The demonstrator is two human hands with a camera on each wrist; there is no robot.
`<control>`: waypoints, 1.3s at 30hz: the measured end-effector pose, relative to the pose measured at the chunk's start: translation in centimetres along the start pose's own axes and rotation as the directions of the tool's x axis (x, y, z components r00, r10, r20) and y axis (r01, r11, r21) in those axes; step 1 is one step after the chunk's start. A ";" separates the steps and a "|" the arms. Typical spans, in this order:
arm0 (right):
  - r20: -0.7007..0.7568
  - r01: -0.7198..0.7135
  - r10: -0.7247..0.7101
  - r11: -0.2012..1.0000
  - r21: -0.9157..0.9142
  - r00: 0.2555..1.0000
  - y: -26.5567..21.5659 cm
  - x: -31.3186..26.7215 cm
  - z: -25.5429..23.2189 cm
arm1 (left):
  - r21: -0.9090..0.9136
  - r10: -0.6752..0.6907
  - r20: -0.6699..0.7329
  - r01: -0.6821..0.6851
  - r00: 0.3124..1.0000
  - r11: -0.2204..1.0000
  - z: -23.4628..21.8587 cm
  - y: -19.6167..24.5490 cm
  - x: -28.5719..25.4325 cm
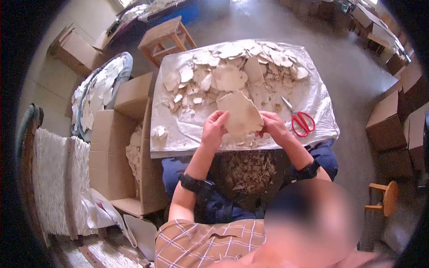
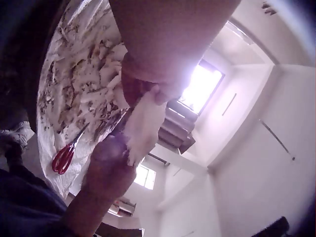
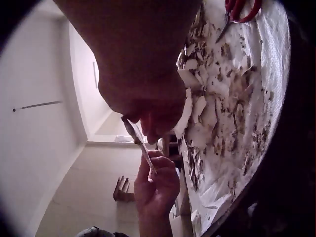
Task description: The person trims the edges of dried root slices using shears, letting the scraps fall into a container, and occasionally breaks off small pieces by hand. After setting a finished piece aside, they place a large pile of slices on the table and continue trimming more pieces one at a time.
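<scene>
A flat cream-coloured sheet (image 1: pixel 241 114) with a ragged upper edge is held up over the near part of the table. My left hand (image 1: pixel 216 127) pinches its left edge between thumb and fingers. On the opposite edge, my right hand (image 1: pixel 273 126) grips the lower right corner. Seen from the right wrist, the thin sheet (image 3: pixel 142 147) is nearly edge-on between the two hands. Red-handled scissors (image 1: pixel 304 124) lie with blades apart on the table, just right of my right hand. Similar pale pieces (image 1: pixel 230 78) are heaped beyond the sheet, with small broken scraps among them.
White plastic sheeting (image 1: pixel 324 107) covers the table. An open cardboard box (image 1: pixel 105 156) holding pale pieces stands at the left. Below the near edge, a container of scraps (image 1: pixel 250 172) sits between the legs. A wooden stool (image 1: pixel 163 38) stands behind, and cartons (image 1: pixel 386 116) line the right.
</scene>
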State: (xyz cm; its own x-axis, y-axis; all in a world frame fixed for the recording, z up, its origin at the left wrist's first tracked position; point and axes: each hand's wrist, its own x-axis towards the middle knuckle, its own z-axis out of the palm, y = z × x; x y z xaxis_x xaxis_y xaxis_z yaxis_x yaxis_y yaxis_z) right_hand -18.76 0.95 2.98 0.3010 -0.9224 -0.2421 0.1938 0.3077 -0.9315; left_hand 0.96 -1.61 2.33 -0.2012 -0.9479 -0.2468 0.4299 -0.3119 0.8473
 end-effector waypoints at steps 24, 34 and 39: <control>-0.083 0.210 -0.260 0.899 -0.383 0.962 0.6 -0.2 -0.2 | -0.107 0.168 -0.048 -0.172 0.985 0.979 0.1 -0.3 0.3; -0.207 0.146 -0.185 0.971 -0.188 0.961 -0.1 -0.1 -0.3 | 0.230 0.169 0.087 -0.185 0.982 0.955 -1.2 -0.9 -1.1; -0.137 0.100 -0.146 0.950 -0.297 0.980 0.0 0.1 0.4 | 0.151 0.061 -0.080 -0.048 0.995 0.987 -6.2 -0.2 -1.8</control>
State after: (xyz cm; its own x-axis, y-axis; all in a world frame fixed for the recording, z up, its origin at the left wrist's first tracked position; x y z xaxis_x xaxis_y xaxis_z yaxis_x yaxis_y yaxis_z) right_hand -18.40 0.98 3.02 0.1384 -0.9807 -0.1381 -0.0630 0.1304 -0.9895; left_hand 6.66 -0.20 -0.28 -0.1034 -0.9672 -0.2319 0.3016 -0.2526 0.9193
